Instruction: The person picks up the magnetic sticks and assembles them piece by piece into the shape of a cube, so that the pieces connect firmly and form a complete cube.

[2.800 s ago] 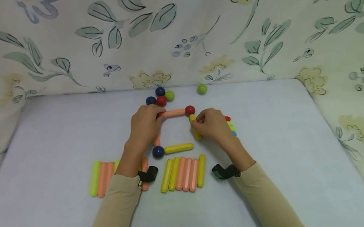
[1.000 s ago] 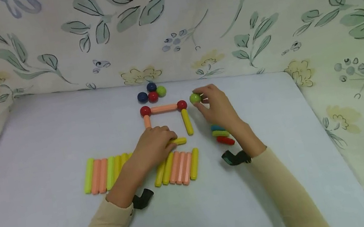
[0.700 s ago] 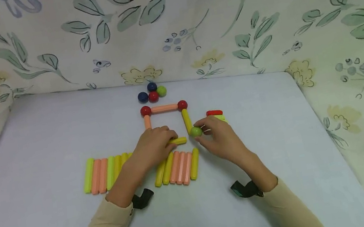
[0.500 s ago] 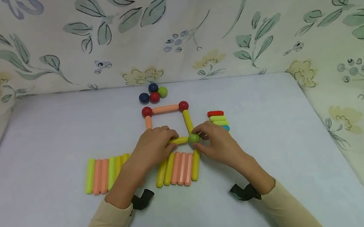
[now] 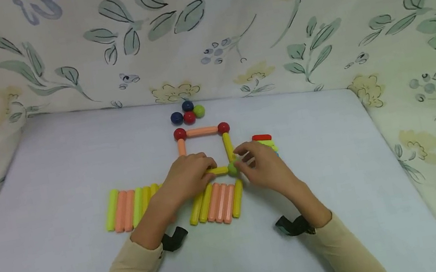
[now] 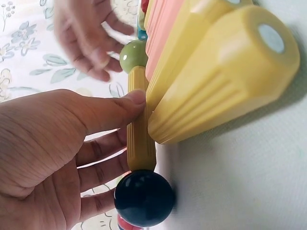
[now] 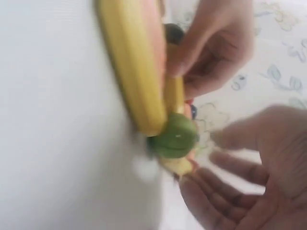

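My left hand (image 5: 190,174) pinches the front yellow stick (image 6: 140,120) of a square frame, thumb on its near side. A dark blue ball (image 6: 144,199) is at that stick's left end, hidden under the hand in the head view. At its right end sits a green ball (image 7: 175,136). Beside this ball is my right hand (image 5: 263,164), fingers spread and apart from it in the right wrist view. Another yellow stick (image 5: 228,146) forms the right side. Red balls (image 5: 179,134) mark the back corners, joined by a salmon stick (image 5: 202,132).
Several loose balls (image 5: 189,117) cluster behind the frame. A row of yellow and salmon sticks (image 5: 216,203) lies just in front; another row (image 5: 126,210) lies left, partly under the left arm. Short coloured sticks (image 5: 262,138) lie behind the right hand. A floral cloth (image 5: 250,15) hangs behind.
The left hand moved from the back left corner to the front stick. The right hand took a green ball from the back, set it at the front right corner and loosened its fingers.
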Demonstrator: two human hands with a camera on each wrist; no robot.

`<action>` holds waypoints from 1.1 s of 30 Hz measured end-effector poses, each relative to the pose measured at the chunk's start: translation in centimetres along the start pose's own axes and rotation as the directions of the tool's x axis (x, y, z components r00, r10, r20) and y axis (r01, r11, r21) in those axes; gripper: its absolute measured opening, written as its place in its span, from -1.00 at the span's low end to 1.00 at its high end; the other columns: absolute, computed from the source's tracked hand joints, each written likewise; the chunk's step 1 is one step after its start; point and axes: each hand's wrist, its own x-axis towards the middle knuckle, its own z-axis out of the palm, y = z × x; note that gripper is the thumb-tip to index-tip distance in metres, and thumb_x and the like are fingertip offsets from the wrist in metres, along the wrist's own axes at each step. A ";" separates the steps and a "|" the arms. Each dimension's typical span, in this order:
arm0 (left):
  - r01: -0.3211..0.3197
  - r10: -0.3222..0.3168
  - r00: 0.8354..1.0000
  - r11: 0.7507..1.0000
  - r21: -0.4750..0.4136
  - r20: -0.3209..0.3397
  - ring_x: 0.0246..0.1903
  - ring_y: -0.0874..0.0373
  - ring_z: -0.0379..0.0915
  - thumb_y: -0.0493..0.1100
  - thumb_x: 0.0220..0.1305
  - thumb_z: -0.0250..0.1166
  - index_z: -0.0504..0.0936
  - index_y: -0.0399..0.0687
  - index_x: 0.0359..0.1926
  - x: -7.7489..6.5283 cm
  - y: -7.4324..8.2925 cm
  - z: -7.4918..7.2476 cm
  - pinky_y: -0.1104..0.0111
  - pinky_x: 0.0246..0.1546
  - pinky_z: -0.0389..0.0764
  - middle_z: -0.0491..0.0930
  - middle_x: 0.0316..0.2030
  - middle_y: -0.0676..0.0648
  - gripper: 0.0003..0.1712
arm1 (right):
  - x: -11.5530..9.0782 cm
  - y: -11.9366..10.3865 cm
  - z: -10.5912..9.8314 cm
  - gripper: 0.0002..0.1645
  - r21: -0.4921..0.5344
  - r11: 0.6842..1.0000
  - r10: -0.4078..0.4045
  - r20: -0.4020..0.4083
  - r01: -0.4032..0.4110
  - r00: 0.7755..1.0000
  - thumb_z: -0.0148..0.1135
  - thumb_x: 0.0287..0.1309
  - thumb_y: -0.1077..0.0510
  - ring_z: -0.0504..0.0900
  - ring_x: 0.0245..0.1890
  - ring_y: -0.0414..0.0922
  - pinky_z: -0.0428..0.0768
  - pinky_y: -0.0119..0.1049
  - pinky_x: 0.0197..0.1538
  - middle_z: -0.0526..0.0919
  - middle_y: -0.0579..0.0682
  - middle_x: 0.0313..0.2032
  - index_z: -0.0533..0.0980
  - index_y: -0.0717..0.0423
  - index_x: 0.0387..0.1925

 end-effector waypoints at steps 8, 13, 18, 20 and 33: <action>0.016 -0.016 1.000 1.000 0.008 -0.006 -0.20 0.10 0.58 -0.13 0.43 0.42 0.77 -0.08 0.08 -0.1 -0.4 0.3 0.21 -0.02 0.69 0.71 -0.14 -0.01 -0.73 | 4.9 -0.7 1.1 -0.53 -0.163 0.967 0.207 0.065 -0.194 0.976 0.41 0.31 -0.18 0.54 -0.53 -0.10 0.44 -0.34 -0.49 0.60 0.00 -0.53 0.64 0.17 -0.37; 0.003 -0.003 1.000 1.000 0.001 -0.002 -0.18 0.10 0.60 -0.13 0.42 0.43 0.77 -0.08 0.08 -0.1 -0.5 0.5 0.20 -0.02 0.69 0.72 -0.12 -0.01 -0.73 | 5.7 -0.4 1.9 -0.54 -0.122 0.957 0.274 0.089 -0.262 0.958 0.31 0.31 -0.11 0.45 -0.63 -0.13 0.29 -0.36 -0.57 0.44 -0.08 -0.68 0.55 0.09 -0.58; -0.001 0.002 1.000 1.000 0.008 -0.027 -0.21 0.11 0.59 -0.13 0.44 0.41 0.78 -0.07 0.07 -0.1 -0.7 0.2 0.21 -0.07 0.68 0.71 -0.14 -0.01 -0.75 | 5.9 -0.1 1.7 -0.62 -0.062 0.969 0.241 0.059 -0.238 0.969 0.26 0.29 -0.07 0.46 -0.59 -0.11 0.33 -0.34 -0.53 0.48 -0.05 -0.62 0.57 0.11 -0.50; 0.004 -0.003 0.999 1.000 0.012 -0.036 -0.22 0.11 0.59 -0.13 0.45 0.40 0.78 -0.07 0.07 0.0 -0.7 0.1 0.21 -0.07 0.68 0.71 -0.14 -0.01 -0.75 | 5.9 -0.1 1.4 -0.63 -0.066 0.974 0.219 0.054 -0.216 0.974 0.27 0.30 -0.08 0.48 -0.55 -0.09 0.37 -0.33 -0.50 0.53 -0.02 -0.57 0.59 0.13 -0.45; -0.010 0.016 0.997 0.997 0.072 -0.071 -0.10 0.01 0.65 -0.15 0.48 0.37 0.77 -0.10 0.09 0.2 -0.4 0.0 0.06 0.08 0.63 0.73 -0.09 -0.06 -0.75 | 5.5 0.5 0.8 -0.59 -0.083 0.968 0.244 0.064 -0.238 0.968 0.30 0.36 -0.11 0.48 -0.52 -0.08 0.38 -0.32 -0.46 0.52 0.00 -0.53 0.58 0.15 -0.41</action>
